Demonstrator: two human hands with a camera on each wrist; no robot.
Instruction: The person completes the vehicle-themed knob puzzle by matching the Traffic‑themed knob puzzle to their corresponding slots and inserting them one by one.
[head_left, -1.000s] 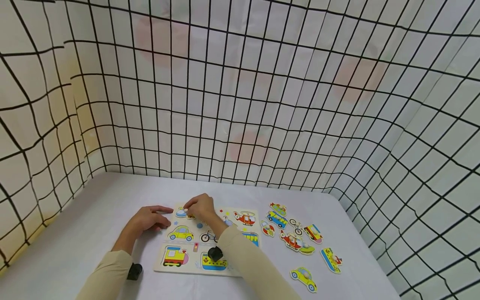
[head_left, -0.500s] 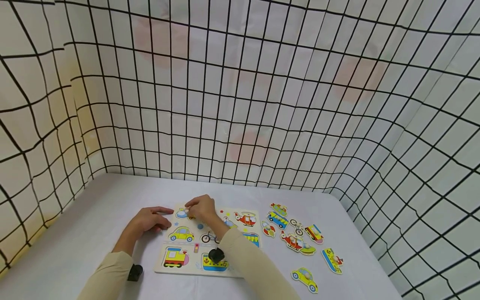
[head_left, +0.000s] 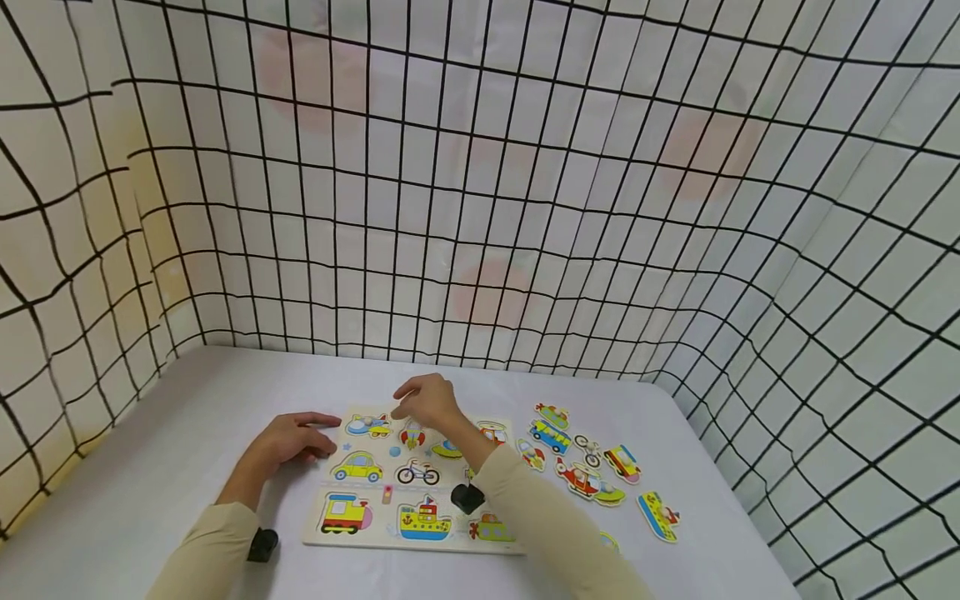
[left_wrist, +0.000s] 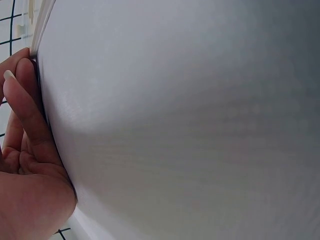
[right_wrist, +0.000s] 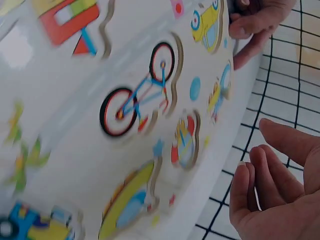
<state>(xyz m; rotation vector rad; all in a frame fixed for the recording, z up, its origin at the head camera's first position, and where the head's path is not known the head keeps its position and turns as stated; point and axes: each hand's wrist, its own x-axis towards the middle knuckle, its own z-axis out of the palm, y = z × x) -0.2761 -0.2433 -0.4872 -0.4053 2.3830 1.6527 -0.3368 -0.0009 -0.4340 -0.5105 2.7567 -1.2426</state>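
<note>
A wooden peg puzzle board (head_left: 383,518) with printed vehicle recesses lies on the table. A knobbed plane-like puzzle piece (head_left: 367,426) is at its upper left corner; the piece's knob (right_wrist: 227,93) shows in the right wrist view. My right hand (head_left: 431,402) hovers over the board's back edge, right of that piece, its fingers loosely bent and holding nothing. My left hand (head_left: 288,437) rests on the table with its fingertips right at the board's left edge. Bicycle (head_left: 417,472), car (head_left: 357,467) and train recesses (head_left: 345,513) show only their printed pictures.
Loose puzzle pieces lie right of the board: a submarine (head_left: 552,415), bus (head_left: 550,436), bicycle (head_left: 587,450), train (head_left: 622,463), rocket (head_left: 531,455), helicopter (head_left: 577,477), flying saucer (head_left: 611,494) and boat (head_left: 658,515). My right sleeve (head_left: 558,533) mostly hides a car piece (head_left: 609,542). Black-gridded white walls surround the table.
My right hand has let go of the plane-like piece and moved right and up from it, uncovering it and the rocket recess. The left hand stays at the board's edge.
</note>
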